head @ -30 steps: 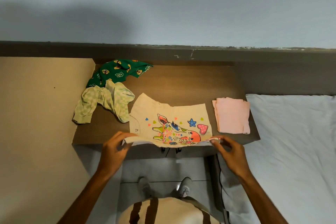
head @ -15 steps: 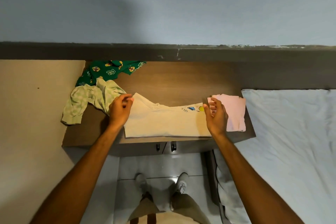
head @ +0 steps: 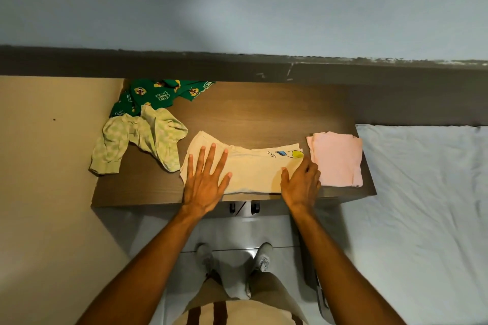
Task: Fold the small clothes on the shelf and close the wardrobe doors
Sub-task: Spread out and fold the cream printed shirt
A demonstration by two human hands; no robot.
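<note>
On the shelf (head: pixel 264 113), my left hand (head: pixel 204 182) and right hand (head: pixel 301 185) press flat, fingers spread, on the half-folded cream shirt (head: pixel 253 171); next fold goes crosswise.

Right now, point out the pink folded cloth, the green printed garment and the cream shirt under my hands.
Pink folded cloth (head: pixel 336 159): head view, middle of its top layer.
Green printed garment (head: pixel 158 93): head view, on the printed fabric.
Cream shirt (head: pixel 253 171): head view, bare fabric between the hands.
</note>
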